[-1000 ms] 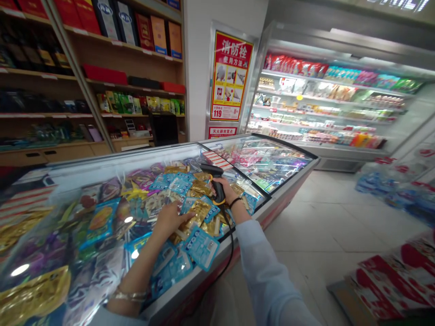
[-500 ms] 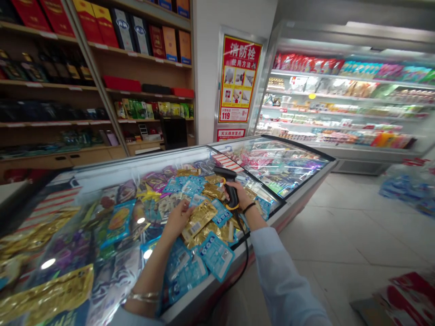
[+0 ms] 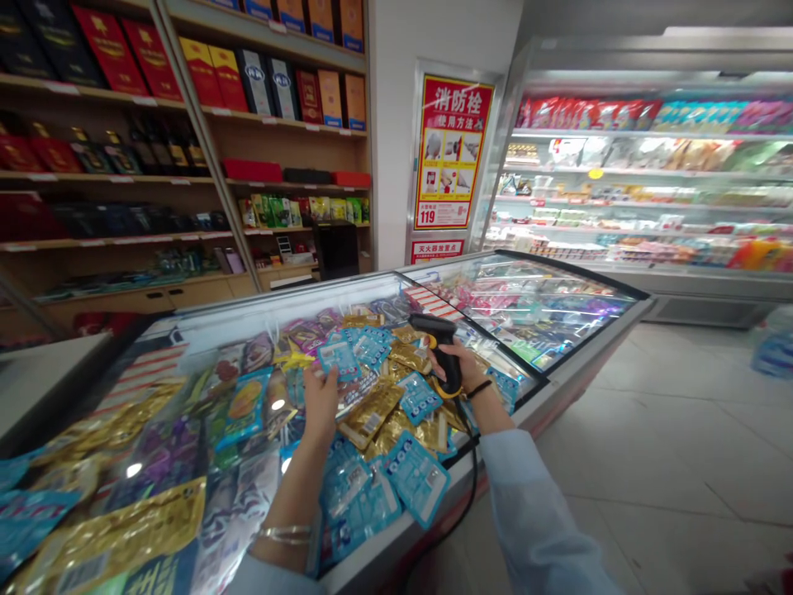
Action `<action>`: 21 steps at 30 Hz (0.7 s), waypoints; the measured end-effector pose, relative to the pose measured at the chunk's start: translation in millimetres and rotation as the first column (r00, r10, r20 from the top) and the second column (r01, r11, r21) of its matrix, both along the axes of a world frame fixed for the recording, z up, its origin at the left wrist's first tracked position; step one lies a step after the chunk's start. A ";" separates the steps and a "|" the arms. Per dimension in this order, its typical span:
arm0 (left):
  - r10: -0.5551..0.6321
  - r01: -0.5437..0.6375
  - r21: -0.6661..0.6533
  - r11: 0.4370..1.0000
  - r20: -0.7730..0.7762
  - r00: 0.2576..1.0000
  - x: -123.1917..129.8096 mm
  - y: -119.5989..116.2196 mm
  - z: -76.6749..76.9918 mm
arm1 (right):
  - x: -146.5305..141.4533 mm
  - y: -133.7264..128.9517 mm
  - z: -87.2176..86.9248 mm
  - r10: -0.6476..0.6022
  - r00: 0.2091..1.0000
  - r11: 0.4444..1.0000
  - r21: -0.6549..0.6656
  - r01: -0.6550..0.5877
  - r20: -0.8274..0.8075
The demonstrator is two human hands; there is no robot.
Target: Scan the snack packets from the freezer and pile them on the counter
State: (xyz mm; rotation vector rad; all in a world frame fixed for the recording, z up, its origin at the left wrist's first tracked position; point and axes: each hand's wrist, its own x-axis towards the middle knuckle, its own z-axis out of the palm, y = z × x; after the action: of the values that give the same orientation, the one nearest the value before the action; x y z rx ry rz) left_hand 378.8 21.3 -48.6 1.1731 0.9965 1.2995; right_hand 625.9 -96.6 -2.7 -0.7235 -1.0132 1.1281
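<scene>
Scanner (image 3: 441, 351) clamped in my right hand (image 3: 466, 369), left hand (image 3: 320, 406) against a blue sachet (image 3: 339, 359) on the chest freezer (image 3: 576, 372), grip unclear. Cable (image 3: 476, 487) droops over its edge; a snag could jerk the scanner free.

The left hand (image 3: 320, 406) is raised, its fingers together and pointing up; the right hand (image 3: 463, 372) is curled closed, with the wrist slightly bent.
</scene>
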 end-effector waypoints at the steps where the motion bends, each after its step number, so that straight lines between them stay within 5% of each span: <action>1: 0.001 0.000 -0.040 0.999 0.030 1.000 1.3 -0.8 2.2 | -0.3 -2.0 0.4 0.027 0.999 1.000 0.002 -0.027 0.022; 9: -0.001 0.033 0.298 0.954 -0.107 0.994 2.7 -5.7 6.5 | -5.7 -8.3 0.2 0.114 0.986 0.991 -0.090 -0.104 0.119; 21: 0.015 0.060 0.344 0.937 -0.211 0.977 3.1 -4.7 1.9 | -6.4 -7.3 -4.1 0.130 0.979 0.985 -0.136 -0.109 0.158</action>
State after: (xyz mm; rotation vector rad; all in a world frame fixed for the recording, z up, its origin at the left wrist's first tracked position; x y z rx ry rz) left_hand 381.9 16.6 -46.7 1.6170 0.9209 1.3914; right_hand 619.5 -103.9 -6.8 -0.8790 -1.1458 1.2606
